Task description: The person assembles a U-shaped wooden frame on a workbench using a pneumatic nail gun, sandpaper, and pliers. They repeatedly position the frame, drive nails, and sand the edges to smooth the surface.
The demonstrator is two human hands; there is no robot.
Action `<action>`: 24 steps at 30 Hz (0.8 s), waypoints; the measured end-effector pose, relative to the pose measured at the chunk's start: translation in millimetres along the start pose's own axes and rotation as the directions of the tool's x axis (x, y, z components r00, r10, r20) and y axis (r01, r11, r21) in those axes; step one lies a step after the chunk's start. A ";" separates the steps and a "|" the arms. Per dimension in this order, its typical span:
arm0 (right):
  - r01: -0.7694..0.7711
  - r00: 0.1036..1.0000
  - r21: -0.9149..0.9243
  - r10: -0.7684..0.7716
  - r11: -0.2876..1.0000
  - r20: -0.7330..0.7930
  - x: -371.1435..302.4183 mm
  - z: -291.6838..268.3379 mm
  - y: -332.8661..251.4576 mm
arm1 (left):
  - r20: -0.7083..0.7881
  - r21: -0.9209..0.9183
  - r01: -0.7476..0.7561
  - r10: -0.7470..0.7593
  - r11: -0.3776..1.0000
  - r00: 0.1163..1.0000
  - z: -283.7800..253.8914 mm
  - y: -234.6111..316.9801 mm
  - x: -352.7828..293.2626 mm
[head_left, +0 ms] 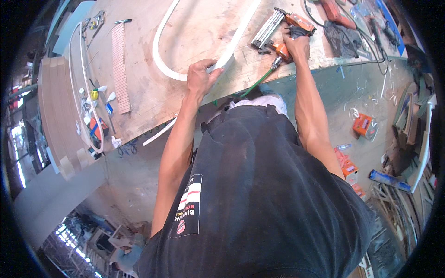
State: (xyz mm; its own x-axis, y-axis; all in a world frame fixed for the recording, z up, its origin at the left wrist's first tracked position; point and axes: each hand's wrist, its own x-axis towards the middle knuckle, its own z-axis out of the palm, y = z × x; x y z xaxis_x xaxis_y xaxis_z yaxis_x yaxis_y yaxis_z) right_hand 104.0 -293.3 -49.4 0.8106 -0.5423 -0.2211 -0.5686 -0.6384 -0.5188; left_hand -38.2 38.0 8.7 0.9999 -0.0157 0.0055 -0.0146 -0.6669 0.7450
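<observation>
My left hand (201,76) is closed around the near curve of a white U-shaped strip (156,48), with the thumb on its right side. The strip rests on a wooden worktable (143,99), close to its near edge, and its two arms run away from me past the top of the view. To the right, my right hand (298,47) grips an orange and black nail gun (300,23) that lies on its side. The gun's silver magazine (270,28) points to the left. A green air hose (257,84) joins it at a metal coupling and drops over the table edge.
Left on the table lie a pinkish slatted strip (120,69), a thin white loop (84,69) and small bottles. A dark bag (342,39), a red tool (337,14) and cables sit far right. Orange boxes (362,124) and offcuts lie on the floor. A person (125,259) shows at lower left.
</observation>
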 end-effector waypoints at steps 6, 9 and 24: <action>0.300 0.950 0.668 -0.275 0.682 -0.146 -0.7 2.9 35.1 | -0.014 0.005 0.045 -0.045 0.999 0.999 3.1 0.9 2.7; 0.215 0.972 0.792 -0.207 0.571 -0.115 -20.5 -26.0 64.6 | -0.058 -0.031 0.019 -0.021 0.999 0.998 8.0 3.9 0.7; 0.298 0.690 0.389 -0.478 0.872 0.544 -187.1 -152.5 -110.3 | -0.107 -0.086 0.032 -0.041 0.996 0.993 12.6 -4.2 -8.0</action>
State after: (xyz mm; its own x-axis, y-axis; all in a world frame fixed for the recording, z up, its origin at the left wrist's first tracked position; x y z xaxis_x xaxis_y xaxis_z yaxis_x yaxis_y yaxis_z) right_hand -6.3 -204.7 175.2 0.9072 0.2282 -0.3535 -0.1999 -0.5056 -0.8393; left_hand -46.2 31.6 -2.9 0.9947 0.0917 0.0461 0.0183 -0.6002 0.7996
